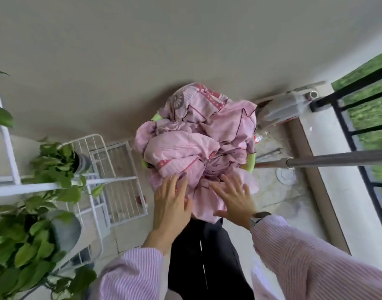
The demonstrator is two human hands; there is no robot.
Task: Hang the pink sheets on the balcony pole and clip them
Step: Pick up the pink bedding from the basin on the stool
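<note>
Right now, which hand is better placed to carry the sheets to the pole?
Right, probably. The right hand lies flat on the pink sheets on the side where the pole ends. The left hand also rests on them, farther from it.

Sheets [196, 144]: pale pink, fine stripes, darker pink floral and dotted patches. Basin [251, 162]: lime green. Sleeves [315, 263]: pink-white pinstripe. Trousers [207, 256]: black. Rack [112, 161]: white. Railing [359, 135]: black. Leaves [23, 245]: green.
</note>
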